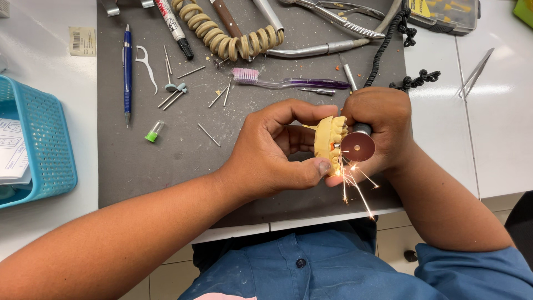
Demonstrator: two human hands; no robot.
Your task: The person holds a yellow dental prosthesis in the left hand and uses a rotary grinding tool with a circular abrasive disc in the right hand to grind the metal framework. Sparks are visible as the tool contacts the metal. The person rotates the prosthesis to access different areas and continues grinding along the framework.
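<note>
— Now, starting on our left: what have we got out beyond the grip?

— Farthest left of it sits the blue basket (41, 161) with papers inside. Closer in, on the grey mat (166, 161), we see a blue pen (127, 69), a white floss pick (146, 64), a little green-capped vial (154, 131) and loose thin metal pins (209, 135).

— And our left hand (275, 153)?

— Clenched on the yellow tooth model (328, 141): fingers curl over its top, thumb presses under its lower edge. We hold it off the mat, right in front of us.

— What touches it?

— A reddish cutting disc (357, 146), just right of the model and against it. Sparks (355, 186) spray down from the contact point toward our blue shirt (311, 266).

— Our right hand (383, 130)?

— Wrapped tight around the handpiece (351, 78) that carries the disc; its metal end sticks up above the knuckles.

— Above the grip?

— A toothbrush (288, 82) with pink bristles, and a beige coiled cord (227, 39) beyond it.

— Further right?

— A black coiled cord (408, 61), then tweezers (476, 72) on the white table (499, 128), well apart from both hands.
</note>
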